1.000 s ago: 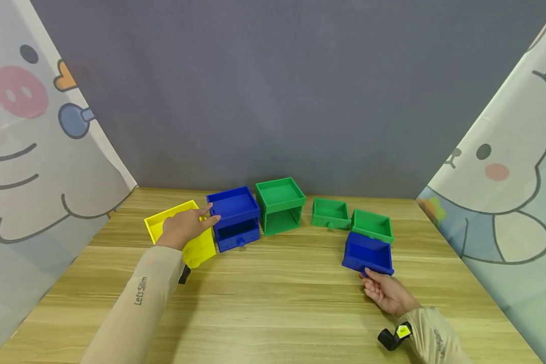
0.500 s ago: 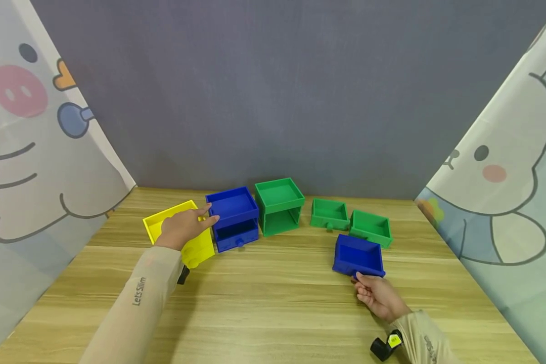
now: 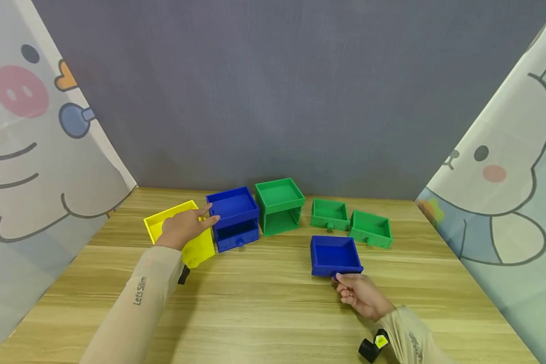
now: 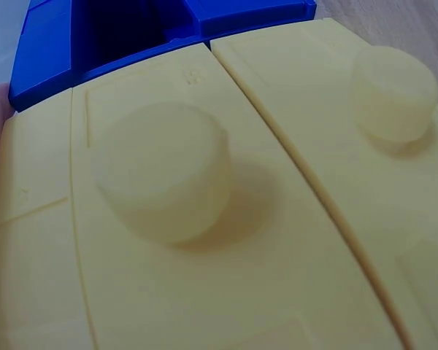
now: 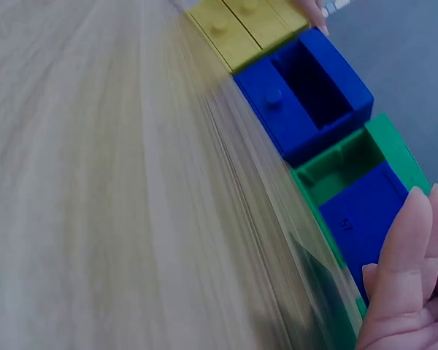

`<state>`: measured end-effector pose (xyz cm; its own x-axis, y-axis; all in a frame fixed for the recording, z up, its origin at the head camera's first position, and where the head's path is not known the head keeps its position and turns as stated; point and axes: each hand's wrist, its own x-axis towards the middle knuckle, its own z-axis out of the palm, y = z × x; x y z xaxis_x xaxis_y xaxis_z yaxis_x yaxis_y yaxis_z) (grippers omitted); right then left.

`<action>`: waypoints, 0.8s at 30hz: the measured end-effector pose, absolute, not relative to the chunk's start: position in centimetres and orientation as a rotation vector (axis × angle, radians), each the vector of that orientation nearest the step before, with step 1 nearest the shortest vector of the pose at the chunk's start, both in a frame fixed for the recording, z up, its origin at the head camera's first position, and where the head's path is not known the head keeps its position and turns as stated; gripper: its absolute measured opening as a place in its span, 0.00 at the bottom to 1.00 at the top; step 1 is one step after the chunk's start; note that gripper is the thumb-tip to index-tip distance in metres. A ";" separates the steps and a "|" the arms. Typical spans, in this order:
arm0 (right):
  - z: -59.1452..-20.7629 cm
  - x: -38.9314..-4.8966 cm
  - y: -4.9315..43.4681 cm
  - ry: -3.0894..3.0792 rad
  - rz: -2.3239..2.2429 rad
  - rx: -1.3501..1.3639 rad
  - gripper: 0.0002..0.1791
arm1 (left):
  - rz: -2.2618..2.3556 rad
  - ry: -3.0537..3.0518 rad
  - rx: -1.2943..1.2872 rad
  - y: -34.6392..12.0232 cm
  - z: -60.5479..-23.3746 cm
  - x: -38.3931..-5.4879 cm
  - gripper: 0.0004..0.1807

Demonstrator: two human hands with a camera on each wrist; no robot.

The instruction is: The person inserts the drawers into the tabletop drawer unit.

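Observation:
My left hand (image 3: 182, 230) lies over the yellow cabinet (image 3: 205, 246), its thumb and index finger extended to the blue cabinet (image 3: 234, 205) beside it. Two yellow drawer fronts with round knobs (image 4: 164, 171) fill the left wrist view. The blue cabinet has a drawer with a knob (image 3: 240, 242) in its lower slot and a hollow slot above. At the right, my right hand (image 3: 361, 296) pinches the knob of a loose blue drawer (image 3: 335, 255), held level with its open side up. In the right wrist view, this drawer (image 5: 361, 222) partly covers the green cabinet (image 5: 343, 171).
A green cabinet (image 3: 279, 194) with an open front stands right of the blue one. Two loose green drawers (image 3: 329, 215) sit behind the held drawer, to the right. A grey panel (image 3: 273, 101) rises behind the wooden table (image 3: 264, 313); printed cloths (image 3: 496, 212) flank both sides.
My right hand has carried the blue drawer leftward, away from the front of the right-hand green drawer, and turned it slightly. The left hand stays where it was.

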<state>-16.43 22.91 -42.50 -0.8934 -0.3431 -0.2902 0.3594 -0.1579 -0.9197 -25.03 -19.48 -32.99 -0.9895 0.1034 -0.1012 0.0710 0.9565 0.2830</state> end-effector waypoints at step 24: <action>-42.6 -17.6 17.6 1.763 -1.927 -0.102 0.10 | 0.416 2.988 0.127 -19.6 -33.1 -25.1 0.39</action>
<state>-17.56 17.64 -42.61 -0.8612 -0.4200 -0.2860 0.3222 -0.0161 -0.9465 -25.14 -19.58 -33.06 -0.9891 0.0996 -0.1086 0.0661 0.9586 0.2769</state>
